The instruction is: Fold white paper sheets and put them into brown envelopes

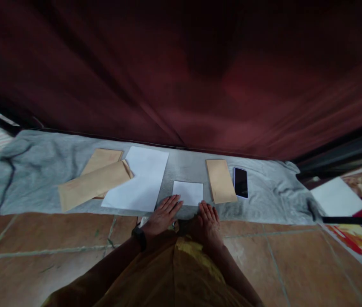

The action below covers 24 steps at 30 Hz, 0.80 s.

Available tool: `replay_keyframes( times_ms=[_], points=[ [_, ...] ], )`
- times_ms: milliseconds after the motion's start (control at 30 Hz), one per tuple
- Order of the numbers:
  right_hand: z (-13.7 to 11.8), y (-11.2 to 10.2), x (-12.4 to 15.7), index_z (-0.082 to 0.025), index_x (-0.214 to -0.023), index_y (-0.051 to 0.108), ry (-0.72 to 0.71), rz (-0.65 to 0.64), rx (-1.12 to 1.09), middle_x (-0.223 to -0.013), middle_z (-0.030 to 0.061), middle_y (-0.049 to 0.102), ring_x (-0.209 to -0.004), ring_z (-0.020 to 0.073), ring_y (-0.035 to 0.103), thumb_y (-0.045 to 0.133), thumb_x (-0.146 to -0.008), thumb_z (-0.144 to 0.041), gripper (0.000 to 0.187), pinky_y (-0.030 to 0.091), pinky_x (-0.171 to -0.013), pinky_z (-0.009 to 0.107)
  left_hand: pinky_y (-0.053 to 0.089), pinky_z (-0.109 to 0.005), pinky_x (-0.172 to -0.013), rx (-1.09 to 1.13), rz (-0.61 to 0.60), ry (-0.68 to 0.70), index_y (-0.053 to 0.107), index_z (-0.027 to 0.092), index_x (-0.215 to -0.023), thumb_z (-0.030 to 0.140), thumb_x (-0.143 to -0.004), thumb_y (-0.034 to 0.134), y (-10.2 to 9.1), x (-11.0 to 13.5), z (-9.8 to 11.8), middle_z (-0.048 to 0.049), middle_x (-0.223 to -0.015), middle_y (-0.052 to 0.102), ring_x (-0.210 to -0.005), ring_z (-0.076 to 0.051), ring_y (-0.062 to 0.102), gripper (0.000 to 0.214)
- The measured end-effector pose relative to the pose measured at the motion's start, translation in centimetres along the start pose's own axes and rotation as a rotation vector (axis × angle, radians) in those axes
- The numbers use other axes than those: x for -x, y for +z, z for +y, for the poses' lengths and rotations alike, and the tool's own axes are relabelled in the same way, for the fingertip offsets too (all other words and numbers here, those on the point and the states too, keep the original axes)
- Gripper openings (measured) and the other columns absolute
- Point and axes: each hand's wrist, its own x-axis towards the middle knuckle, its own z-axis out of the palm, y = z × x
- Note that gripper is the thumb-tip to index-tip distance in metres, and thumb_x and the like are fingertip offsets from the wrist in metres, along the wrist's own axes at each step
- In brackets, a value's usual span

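A small white rectangle of paper point(188, 192), perhaps folded, lies flat on the grey cloth right in front of me. My left hand point(164, 213) rests at its lower left corner, fingers stretched out and the fingertips touching the edge. At the lower right corner lies my right hand point(209, 219), palm down with its fingers extended. Neither hand grips anything. To the left is a larger white sheet point(142, 183), partly under a brown envelope point(94, 183). Right of the small paper sits another brown envelope point(221, 181).
A phone point(241, 182) with a dark screen lies beside the right envelope. Another brown envelope point(104, 157) is under the slanted one. The grey cloth point(267, 192) covers a narrow surface against a dark red fabric wall point(174, 106). Tiled floor point(251, 260) shows below.
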Motion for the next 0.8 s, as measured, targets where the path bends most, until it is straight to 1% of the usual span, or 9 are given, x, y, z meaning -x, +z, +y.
replay_keyframes(
  times_ms=[67, 167, 267, 333, 400, 500, 600, 700, 800],
  points=[
    [0.0, -0.1, 0.0, -0.02, -0.156, 0.037, 0.003, -0.012, -0.003, -0.153, 0.0103, 0.051, -0.144, 0.0256, 0.043, 0.038, -0.104, -0.022, 0.052, 0.029, -0.12, 0.05, 0.029, -0.046, -0.123, -0.006, 0.041, -0.028, 0.027, 0.019, -0.159, 0.039, -0.098, 0.052, 0.7, 0.8, -0.4, -0.0148, -0.165, 0.032, -0.153, -0.028, 0.029, 0.069],
    [-0.3, -0.3, -0.4, -0.02, -0.157, 0.036, 0.014, -0.011, -0.009, -0.153, 0.0104, 0.051, -0.143, 0.0253, 0.043, 0.037, -0.103, -0.017, 0.055, 0.03, -0.12, 0.05, 0.032, -0.046, -0.121, -0.011, 0.088, -0.066, 0.03, 0.017, -0.159, 0.046, -0.099, 0.048, 1.8, 1.7, -0.4, -0.0155, -0.161, 0.039, -0.151, -0.028, 0.033, 0.069],
    [-0.7, -0.6, -1.3, -0.02, -0.158, 0.033, 0.011, 0.002, -0.021, -0.157, 0.0106, 0.046, -0.145, 0.0259, 0.04, 0.037, -0.102, -0.016, 0.057, 0.031, -0.119, 0.051, 0.035, -0.049, -0.12, 0.007, 0.103, -0.109, 0.036, 0.016, -0.156, 0.046, -0.099, 0.047, 1.8, 1.6, -0.1, -0.0158, -0.159, 0.043, -0.149, -0.029, 0.037, 0.065],
    [-1.0, -0.6, -1.9, -0.02, -0.159, 0.032, -0.022, -0.002, -0.035, -0.159, 0.0099, 0.043, -0.147, 0.0259, 0.038, 0.039, -0.102, -0.019, 0.057, 0.033, -0.118, 0.05, 0.039, -0.049, -0.117, 0.045, 0.106, -0.144, 0.045, 0.016, -0.15, 0.04, -0.101, 0.045, 1.4, 1.2, 0.2, -0.0154, -0.156, 0.048, -0.146, -0.028, 0.041, 0.055],
    [-1.2, -0.5, -2.3, -0.021, -0.158, 0.034, -0.062, -0.011, -0.048, -0.16, 0.0092, 0.042, -0.147, 0.0251, 0.038, 0.041, -0.103, -0.022, 0.056, 0.034, -0.118, 0.049, 0.045, -0.048, -0.113, 0.097, 0.115, -0.193, 0.054, 0.017, -0.143, 0.033, -0.101, 0.043, 1.0, 0.5, 0.4, -0.0141, -0.152, 0.052, -0.14, -0.027, 0.049, 0.046],
    [-1.2, -0.1, -2.4, -0.021, -0.156, 0.038, -0.098, -0.011, -0.044, -0.158, 0.0098, 0.045, -0.146, 0.0242, 0.04, 0.044, -0.102, -0.024, 0.054, 0.035, -0.118, 0.048, 0.051, -0.048, -0.107, 0.181, 0.172, -0.307, 0.058, 0.019, -0.137, 0.025, -0.099, 0.042, 0.8, -0.6, 0.4, -0.0126, -0.146, 0.058, -0.128, -0.026, 0.059, 0.041],
    [-1.0, 0.3, -2.1, -0.02, -0.156, 0.038, -0.108, 0.004, -0.031, -0.157, 0.0105, 0.046, -0.146, 0.0243, 0.04, 0.045, -0.102, -0.025, 0.055, 0.036, -0.118, 0.048, 0.052, -0.049, -0.106, 0.307, 0.263, -0.453, 0.059, 0.02, -0.134, 0.022, -0.094, 0.045, 1.3, -1.9, 0.4, -0.0126, -0.14, 0.061, -0.125, -0.027, 0.061, 0.042],
    [-1.0, 0.6, -1.9, -0.021, -0.157, 0.036, -0.102, 0.021, -0.032, -0.158, 0.0099, 0.044, -0.146, 0.0247, 0.04, 0.044, -0.102, -0.024, 0.056, 0.036, -0.118, 0.049, 0.051, -0.052, -0.105, 0.539, 0.346, -0.658, 0.061, 0.018, -0.129, 0.021, -0.086, 0.052, 1.5, -3.4, 0.5, -0.0139, -0.132, 0.065, -0.121, -0.028, 0.062, 0.044],
    [-1.1, 0.7, -1.9, -0.021, -0.158, 0.034, -0.099, 0.028, -0.039, -0.159, 0.0095, 0.043, -0.146, 0.0252, 0.04, 0.042, -0.101, -0.023, 0.057, 0.036, -0.118, 0.049, 0.054, -0.05, -0.097, 0.763, 0.364, -0.805, 0.063, 0.017, -0.125, 0.021, -0.08, 0.057, 1.4, -4.9, 0.3, -0.0138, -0.12, 0.069, -0.107, -0.028, 0.066, 0.045]
  ],
)
